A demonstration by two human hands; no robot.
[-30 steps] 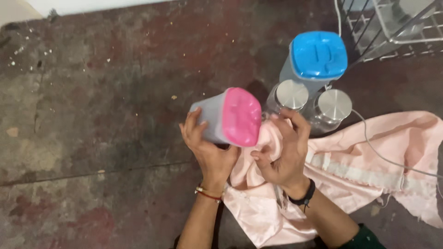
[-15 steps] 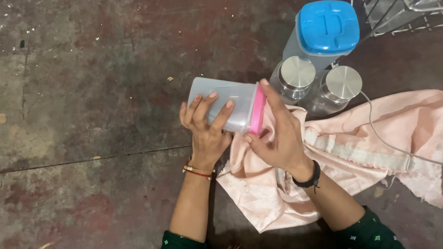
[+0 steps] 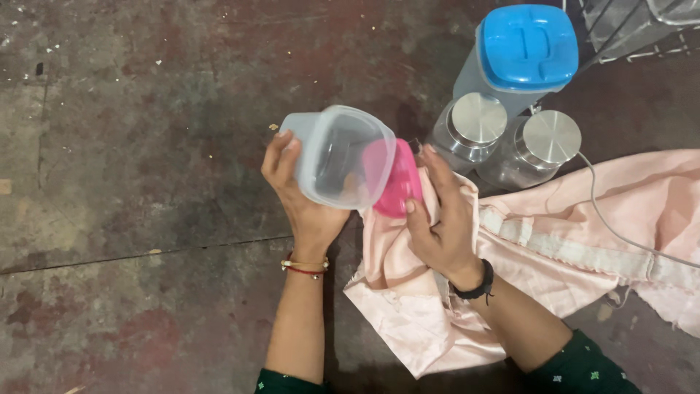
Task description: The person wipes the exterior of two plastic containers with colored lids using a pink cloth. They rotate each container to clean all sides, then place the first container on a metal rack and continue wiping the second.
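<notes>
Head view: translucent grey container (image 3: pixel 337 157) tipped, bottom toward camera, gripped by left hand (image 3: pixel 300 197). Pink lid (image 3: pixel 397 182) on far end, clasped by right hand (image 3: pixel 441 219) above pink cloth (image 3: pixel 554 248).

left hand (image 3: pixel 302 197) gripping clear container (image 3: pixel 339 157), right hand (image 3: pixel 437 219) on pink lid (image 3: pixel 401 182)

- The pink lid (image 3: pixel 397 184) is partly hidden behind the clear container (image 3: pixel 339 157).
- The wire rack (image 3: pixel 627 25) is cut off by the top and right edges.
- The pink cloth (image 3: pixel 583 241) runs off the right edge.
- Both forearms leave the bottom edge.
</notes>
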